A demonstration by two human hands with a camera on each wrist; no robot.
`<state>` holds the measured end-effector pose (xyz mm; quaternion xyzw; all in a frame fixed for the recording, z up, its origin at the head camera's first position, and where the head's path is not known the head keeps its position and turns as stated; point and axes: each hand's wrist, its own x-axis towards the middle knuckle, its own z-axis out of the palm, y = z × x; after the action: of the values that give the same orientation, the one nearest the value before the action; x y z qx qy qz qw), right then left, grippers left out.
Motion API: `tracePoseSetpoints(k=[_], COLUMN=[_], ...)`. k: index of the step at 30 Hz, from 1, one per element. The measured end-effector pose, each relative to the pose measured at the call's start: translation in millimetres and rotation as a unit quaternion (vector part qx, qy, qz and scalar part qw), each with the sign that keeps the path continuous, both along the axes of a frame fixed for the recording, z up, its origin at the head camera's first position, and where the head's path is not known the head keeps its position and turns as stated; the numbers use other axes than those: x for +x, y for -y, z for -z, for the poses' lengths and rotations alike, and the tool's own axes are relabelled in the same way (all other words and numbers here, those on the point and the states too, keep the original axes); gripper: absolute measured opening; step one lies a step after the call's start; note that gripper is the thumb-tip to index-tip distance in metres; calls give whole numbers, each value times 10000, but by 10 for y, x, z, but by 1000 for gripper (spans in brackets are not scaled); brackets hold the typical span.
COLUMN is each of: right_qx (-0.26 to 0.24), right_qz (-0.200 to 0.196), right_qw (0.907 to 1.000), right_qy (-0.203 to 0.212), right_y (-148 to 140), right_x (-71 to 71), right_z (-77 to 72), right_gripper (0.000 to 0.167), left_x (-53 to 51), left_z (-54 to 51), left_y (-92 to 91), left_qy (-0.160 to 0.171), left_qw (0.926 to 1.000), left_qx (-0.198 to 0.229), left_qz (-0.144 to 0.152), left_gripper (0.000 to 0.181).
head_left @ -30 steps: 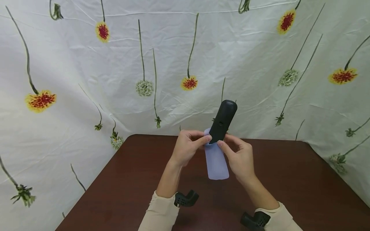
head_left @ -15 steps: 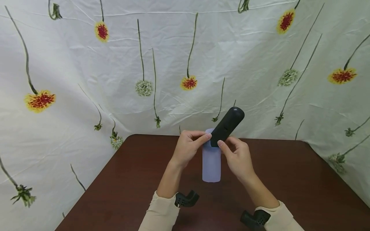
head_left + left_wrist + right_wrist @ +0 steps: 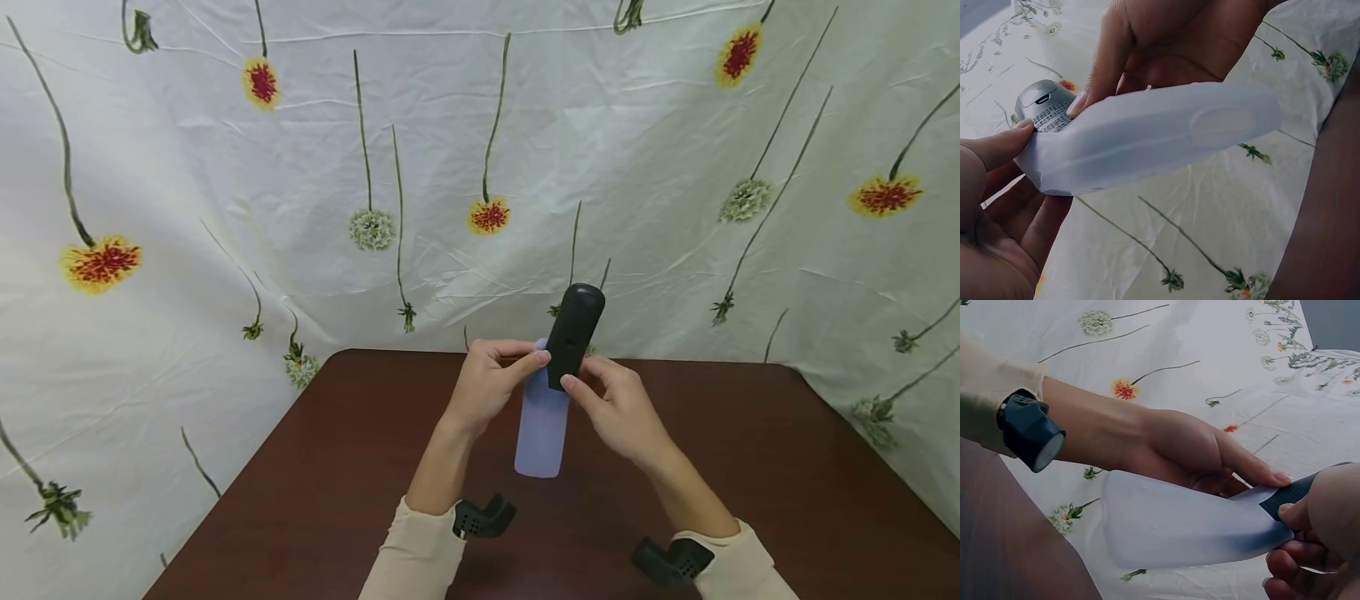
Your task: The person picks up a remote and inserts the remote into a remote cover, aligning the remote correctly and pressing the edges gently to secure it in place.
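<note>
A black remote control [image 3: 576,333] stands tilted above the table, its lower end in the mouth of a pale lavender soft sleeve [image 3: 542,433]. My left hand [image 3: 487,383] pinches the sleeve's upper edge between thumb and fingers, beside the remote. My right hand [image 3: 618,408] pinches at the other side of the mouth, thumb against the remote's lower end. In the left wrist view, the remote [image 3: 1047,106] shows a rounded end and a patch of small print, while the sleeve [image 3: 1147,137] has an oval mark. The right wrist view shows the sleeve [image 3: 1179,525] hanging loose beyond the fingers.
A dark brown table [image 3: 337,500] lies beneath the hands. Behind it hangs a white cloth [image 3: 435,275] printed with flowers. Black wrist cameras [image 3: 483,515] are worn over the beige sleeve cuffs [image 3: 423,542].
The remote leaned further right, then swung back more upright, and its top sits lower than before. The sleeve's bottom end has swung left. Both hands stay close to where they were.
</note>
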<state>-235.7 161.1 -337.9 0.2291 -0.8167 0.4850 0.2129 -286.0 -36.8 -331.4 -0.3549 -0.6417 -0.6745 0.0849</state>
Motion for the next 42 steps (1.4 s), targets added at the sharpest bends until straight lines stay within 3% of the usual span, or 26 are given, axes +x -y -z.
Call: tracePoseSetpoints(k=[6,11,18,23,29,34,42], right_qx=[139,-309,-616,-952,-1334,-1571,-1580], right_qz=[10,29,-54,-96,-303,-497,-457], right_qw=[9999,9995,9981,9951,9906,9863,9864], right_qy=[-61,-94,-16,237,-37,62,39], right_y=[-34,-51,-79,-90,-85,-106,-94], right_x=[-26,-32,-33,-28,-32,-34,-26], right_z=[-13,-23,-28,-34,-27,-12,-45], right_gripper=[18,17,25,21,21,22,20], left_x=[5,13,15,16,22,13,22], left_z=[2,-1,11,20,16,22,11], left_y=[-3,-19,-40,-54,-44,-49,-52], left_qy=[-72,-79,187,202,86,31,143], left_qw=[10000,9997,9978,9986,9986,9982,9991], left_qx=[-2,228,481,472,491,487,323], left_qz=[-42,-85,-421,-138,151,339,241], left_gripper=[16,17,18,19,20,20,22])
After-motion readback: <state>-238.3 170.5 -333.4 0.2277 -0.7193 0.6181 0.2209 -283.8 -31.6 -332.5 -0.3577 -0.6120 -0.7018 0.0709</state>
